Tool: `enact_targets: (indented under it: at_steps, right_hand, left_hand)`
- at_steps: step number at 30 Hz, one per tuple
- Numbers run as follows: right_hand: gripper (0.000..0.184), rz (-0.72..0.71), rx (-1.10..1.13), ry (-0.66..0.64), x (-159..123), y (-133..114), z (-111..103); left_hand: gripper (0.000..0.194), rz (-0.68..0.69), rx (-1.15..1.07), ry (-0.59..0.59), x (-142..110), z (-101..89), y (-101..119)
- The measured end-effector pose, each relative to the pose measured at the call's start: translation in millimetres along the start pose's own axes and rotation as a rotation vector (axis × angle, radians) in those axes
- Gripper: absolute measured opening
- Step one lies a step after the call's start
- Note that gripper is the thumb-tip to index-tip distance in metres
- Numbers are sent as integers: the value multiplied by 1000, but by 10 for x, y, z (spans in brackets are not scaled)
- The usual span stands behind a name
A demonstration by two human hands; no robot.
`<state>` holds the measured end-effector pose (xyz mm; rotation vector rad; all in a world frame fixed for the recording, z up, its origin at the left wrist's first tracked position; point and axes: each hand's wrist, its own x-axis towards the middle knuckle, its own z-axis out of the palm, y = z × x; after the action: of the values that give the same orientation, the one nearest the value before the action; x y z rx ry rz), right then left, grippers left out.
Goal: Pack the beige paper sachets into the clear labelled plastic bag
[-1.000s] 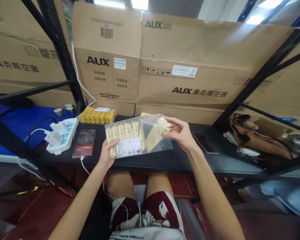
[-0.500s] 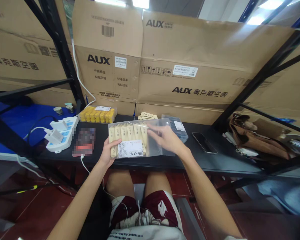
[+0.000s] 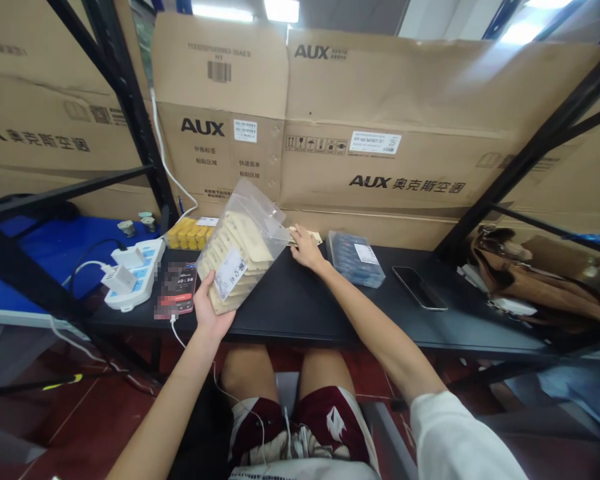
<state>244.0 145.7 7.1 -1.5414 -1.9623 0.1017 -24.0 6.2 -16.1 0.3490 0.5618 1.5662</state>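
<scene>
My left hand [image 3: 211, 308] grips the lower end of a clear plastic bag [image 3: 241, 250] filled with beige sachets and bearing a white label. The bag is tilted up on end above the black table [image 3: 300, 307]. My right hand [image 3: 306, 247] reaches to the back of the table and rests on a small pile of loose beige sachets [image 3: 314, 235], fingers curled over them. A second clear bag with dark blue contents [image 3: 356, 258] lies just right of that hand.
A phone [image 3: 179, 288] on a cable and a white power strip [image 3: 130, 272] lie at the left. A bag of yellow sachets [image 3: 189, 233] sits behind. A dark phone [image 3: 419, 287] and a brown bag [image 3: 530, 283] are at the right. Cardboard boxes [image 3: 380, 133] wall the back.
My right hand left the bag and reached back to the loose sachets. My left hand tipped the bag from flat to upright and moved it left.
</scene>
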Motion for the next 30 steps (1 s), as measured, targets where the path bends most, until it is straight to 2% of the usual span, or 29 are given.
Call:
enact_targets:
  at_steps: [3, 6, 9, 15, 19, 21, 24, 28, 30]
  right_hand:
    - [63, 33, -92, -50, -5, 49, 162]
    - [56, 74, -172, -29, -137, 50, 181]
    - [44, 102, -230, -8, -413, -46, 138]
    - [27, 47, -251, -4, -1121, -307, 35]
    - [10, 37, -244, -24, -1401, -375, -101]
    - [24, 57, -262, -5, -1462, -409, -162]
    - [41, 177, -309, 39, -1462, -463, -199]
    - [39, 288, -297, -41, -1338, -466, -205]
    - [43, 321, -252, -74, -1264, -424, -250]
  left_hand:
    - [44, -21, 14, 22, -5, 11, -8]
    - [42, -36, 11, 37, -15, 35, -3]
    - [40, -33, -21, 28, -26, 60, 7]
    - [43, -42, -76, 19, -32, 72, 6]
    - [41, -38, -73, 34, -29, 66, -3]
    - [40, -28, -61, 38, -32, 72, -12]
    - [41, -13, -34, 38, -46, 93, -26]
    - [42, -34, 3, 51, -77, 119, -31]
    - [41, -55, 13, 60, -89, 132, -29]
